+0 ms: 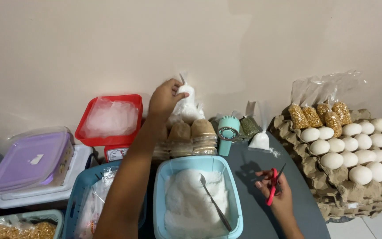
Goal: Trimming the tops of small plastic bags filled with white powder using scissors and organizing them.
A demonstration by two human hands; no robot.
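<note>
- Left hand (pixel 165 96) pinched the small white-filled bag (pixel 185 105), up on the stacked packets (pixel 192 138) by the wall.
- Right hand (pixel 276 191) gripped red scissors (pixel 273 185), blades apart, over the dark table (pixel 249 168).

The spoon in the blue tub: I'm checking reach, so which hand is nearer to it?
Right. The right hand, holding red scissors, lies just beside the spoon; the left hand is up by the wall.

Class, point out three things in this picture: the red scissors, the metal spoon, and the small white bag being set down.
red scissors (pixel 272 188): head view, on the handle.
metal spoon (pixel 214 204): head view, mid-handle.
small white bag (pixel 185 106): head view, its bulging middle.
</note>
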